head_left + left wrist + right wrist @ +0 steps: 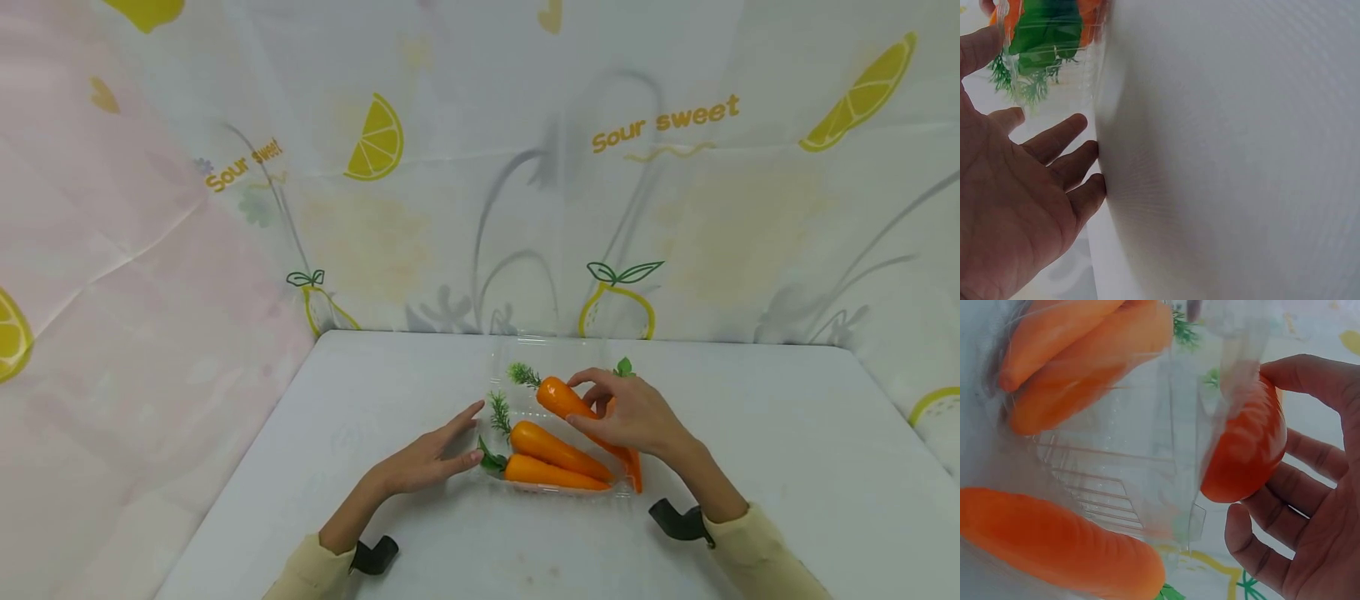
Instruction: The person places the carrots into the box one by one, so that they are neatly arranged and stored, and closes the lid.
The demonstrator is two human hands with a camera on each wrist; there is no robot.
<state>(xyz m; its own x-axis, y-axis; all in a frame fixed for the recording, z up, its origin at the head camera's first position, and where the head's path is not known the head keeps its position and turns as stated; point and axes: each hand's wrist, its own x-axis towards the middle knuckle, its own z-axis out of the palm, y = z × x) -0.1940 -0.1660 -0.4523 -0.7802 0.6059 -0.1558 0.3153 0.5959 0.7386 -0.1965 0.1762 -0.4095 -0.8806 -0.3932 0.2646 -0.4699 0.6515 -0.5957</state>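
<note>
The room was closed at the back by a pale cloth point(450, 242) with printed lemons and the words "Sour sweet", and before it stood a white desk point(367, 387). On the desk was a clear plastic container point(1104, 487), whose middle I take as the clock's centre in the head view. Inside, towards six o'clock, a front carrot point(551, 473) and a second carrot point(558, 450) lay close together, leaves pointing to nine and ten. The right hand point(633, 412), at three o'clock, pinched an upper carrot point(558, 397) with thumb and fingers, its leafy end towards eleven; whether this carrot touched the plastic, I could not tell. A fourth carrot point(1054, 544) lay outside the container, at three o'clock. The left hand point(431, 462), at nine, had its fingers extended and apart, holding nothing, just beside the container. In my judgement, the upper carrot could slip or turn, because its surface looked smooth and its thin end was free. This end might also catch the rim, and the light plastic could slide, since no hand firmly steadied it.
</note>
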